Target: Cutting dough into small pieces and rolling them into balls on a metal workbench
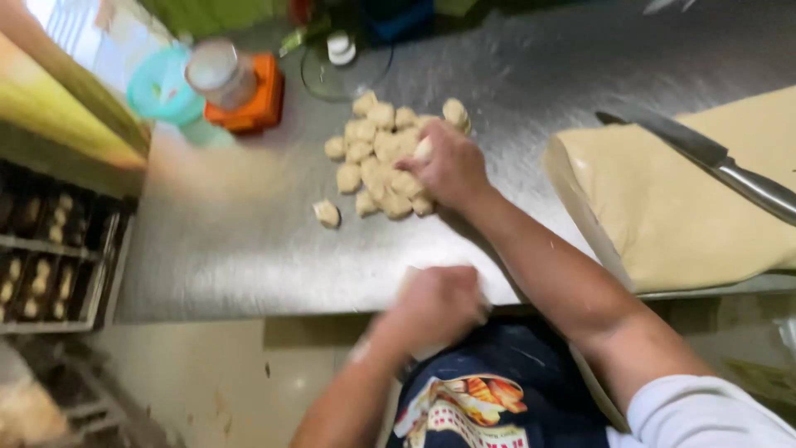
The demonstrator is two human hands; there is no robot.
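Observation:
A heap of several small pale dough pieces (377,153) lies on the steel table (240,241). My right hand (448,166) reaches into the right side of the heap, its fingers closed on a dough piece. My left hand (435,303) is blurred at the table's near edge, closed around a pale lump of dough (410,278) that shows at its top. One loose dough piece (327,213) sits apart at the heap's lower left.
A big slab of dough (672,207) lies at the right with a long knife (705,158) resting on it. At the back stand a jar on an orange block (240,87), a teal lid (157,83) and a glass bowl (344,66). Racks with filled trays (50,249) stand at the left.

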